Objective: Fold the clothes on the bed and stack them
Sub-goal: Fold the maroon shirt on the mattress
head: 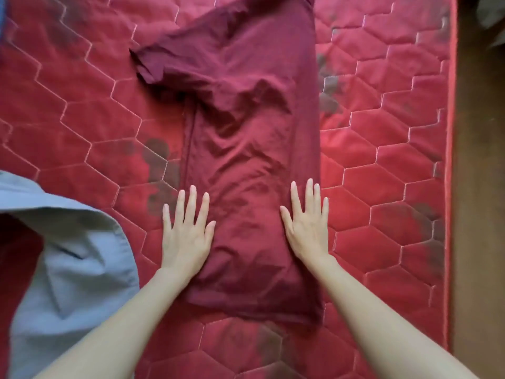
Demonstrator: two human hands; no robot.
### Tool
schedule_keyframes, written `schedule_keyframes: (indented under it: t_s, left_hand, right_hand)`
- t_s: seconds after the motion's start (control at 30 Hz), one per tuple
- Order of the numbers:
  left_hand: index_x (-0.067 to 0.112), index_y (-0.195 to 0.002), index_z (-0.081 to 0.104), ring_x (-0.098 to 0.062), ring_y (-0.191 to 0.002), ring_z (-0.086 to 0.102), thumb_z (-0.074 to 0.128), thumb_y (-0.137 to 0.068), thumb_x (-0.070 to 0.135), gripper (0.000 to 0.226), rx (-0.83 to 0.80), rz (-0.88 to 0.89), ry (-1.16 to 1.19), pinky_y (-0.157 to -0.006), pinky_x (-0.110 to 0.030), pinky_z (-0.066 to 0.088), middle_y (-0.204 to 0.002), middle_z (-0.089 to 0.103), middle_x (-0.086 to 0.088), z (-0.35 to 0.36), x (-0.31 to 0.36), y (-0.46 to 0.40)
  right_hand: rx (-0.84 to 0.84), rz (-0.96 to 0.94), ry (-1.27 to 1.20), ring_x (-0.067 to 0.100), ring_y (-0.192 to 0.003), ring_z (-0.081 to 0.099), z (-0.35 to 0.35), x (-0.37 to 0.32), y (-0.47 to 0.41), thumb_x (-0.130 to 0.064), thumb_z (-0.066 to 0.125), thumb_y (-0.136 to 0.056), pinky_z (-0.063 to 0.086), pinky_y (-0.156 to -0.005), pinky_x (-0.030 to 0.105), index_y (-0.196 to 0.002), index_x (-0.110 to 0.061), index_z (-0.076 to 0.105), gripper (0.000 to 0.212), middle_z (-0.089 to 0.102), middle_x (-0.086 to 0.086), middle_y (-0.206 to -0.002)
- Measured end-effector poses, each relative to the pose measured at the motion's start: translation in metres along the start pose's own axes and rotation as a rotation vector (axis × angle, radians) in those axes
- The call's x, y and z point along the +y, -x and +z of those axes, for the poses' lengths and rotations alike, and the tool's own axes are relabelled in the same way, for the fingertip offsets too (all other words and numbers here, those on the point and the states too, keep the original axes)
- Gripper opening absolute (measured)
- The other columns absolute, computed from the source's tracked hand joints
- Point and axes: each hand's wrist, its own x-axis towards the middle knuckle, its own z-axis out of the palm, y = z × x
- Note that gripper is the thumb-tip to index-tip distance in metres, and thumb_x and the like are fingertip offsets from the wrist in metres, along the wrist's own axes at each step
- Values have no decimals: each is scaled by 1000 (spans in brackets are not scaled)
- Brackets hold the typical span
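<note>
maroon shirt (254,165) fills the middle of what i see, lying lengthwise on the red quilted mattress (382,165), folded into a long narrow strip that runs away from me. its near hem sits close to the bottom of the view, slightly rumpled at the corner. the cloth is creased and puckered across the middle, and a seam line runs down its left edge. at the far end one short sleeve (155,61) sticks out to the left, not tucked in.

my left hand (187,236) lies flat on the shirt's left edge, fingers straight and spread, partly on the cloth and partly on the mattress. my right hand (307,228) lies flat on the right edge, fingers straight, the middle ones close together, thumb angled out over the cloth. neither hand grips anything.

a pale blue garment (73,269) lies crumpled at the lower left, apart from the maroon one. dark blotches mark the hexagon-stitched mattress cover in several spots. brown floor (478,214) shows past the mattress's right edge.
</note>
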Motion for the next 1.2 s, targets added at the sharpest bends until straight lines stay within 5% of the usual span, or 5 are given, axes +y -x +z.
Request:
schedule_keyframes:
  t_s: [0.4, 0.67, 0.83, 1.0, 1.2]
  left_hand:
    - [1, -147, 34, -33, -146, 21, 24, -94, 33, 63, 41, -181, 26, -115, -58, 18, -158, 21, -17, 33, 5, 135]
    - [11, -146, 41, -31, -145, 25, 36, -97, 25, 51, 303, 212, -41, -116, -54, 15, -156, 30, -12, 0, 66, 31]
    - [20, -154, 21, -27, -149, 11, 30, -101, 39, 57, 143, 38, -34, -118, -51, 7, -162, 12, -9, 17, 43, -12]
    - [11, -151, 30, -32, -146, 21, 27, -96, 39, 61, 179, -124, 10, -115, -55, 17, -159, 22, -13, 25, 12, 26]
    - [10, -150, 32, -31, -147, 19, 29, -97, 36, 59, 249, 32, -40, -117, -54, 13, -159, 23, -13, -14, 32, -40]
  right_hand:
    - [116, -39, -119, 32, -145, 24, 53, 17, 192, -29, 39, -98, 28, -114, 53, -145, -10, 42, 50, 29, 18, -154]
    - [283, -158, -223, 32, -145, 23, 3, -61, 72, -21, 34, -97, 19, -118, 49, -145, -9, 41, 50, 31, 18, -154]
    - [127, -152, -32, 25, -149, 7, 25, -55, 32, -38, 24, -102, 9, -119, 48, -153, -24, 21, 54, 11, 9, -161]
    - [190, -54, -39, 28, -147, 19, 39, -11, 72, -37, 32, -99, 21, -118, 49, -151, -18, 31, 55, 22, 11, -159]
    - [294, -73, -134, 32, -146, 22, 0, -34, -8, -30, 36, -98, 21, -118, 50, -148, -10, 36, 53, 27, 19, -155]
